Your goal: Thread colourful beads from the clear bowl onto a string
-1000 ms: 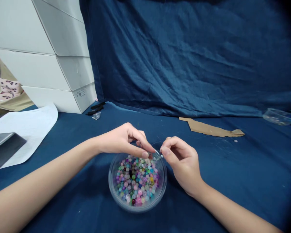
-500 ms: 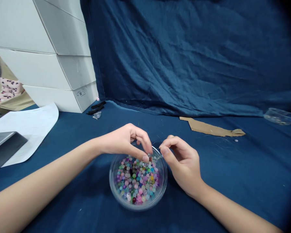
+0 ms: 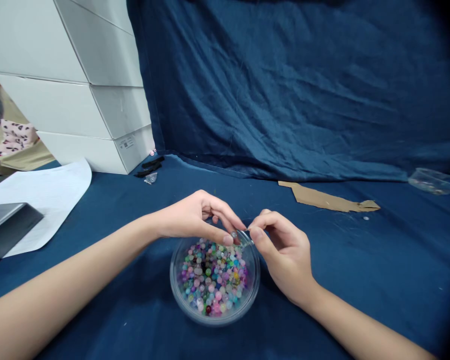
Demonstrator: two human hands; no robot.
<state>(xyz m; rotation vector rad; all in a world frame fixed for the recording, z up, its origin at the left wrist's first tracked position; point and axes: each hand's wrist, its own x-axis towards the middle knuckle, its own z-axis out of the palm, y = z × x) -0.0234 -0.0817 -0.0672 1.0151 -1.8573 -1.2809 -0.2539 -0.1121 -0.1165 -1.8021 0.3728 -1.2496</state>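
We're right over the clear bowl (image 3: 255, 285), heaped with multicoloured beads (image 3: 213, 280), and it sits on the blue cloth (image 3: 360, 290) straight ahead of the person, between both forearms! The left hand (image 3: 197, 220) comes in over the bowl's rim, fingers curled and close together, with thumb and forefinger looks-like pinching a pale bead (image 3: 233, 234) just above the pile. Right beside it, we've got the right hand (image 3: 285, 255), its fingertips (image 3: 255, 234) pressed together at the rim; whatever they may hold is too small for us to tell, and the other fingers curl loosely beneath. Out on the cloth, we spot a cardboard strip (image 3: 328, 200) to the right and a clear tray (image 3: 435, 181) beyond it. Over on the left, there's a paper sheet (image 3: 41, 200) under a dark wedge (image 3: 7, 225), then white boxes (image 3: 78, 90) stacked against the blue backdrop (image 3: 285, 90), with a small clear bag (image 3: 150, 178) near their corner
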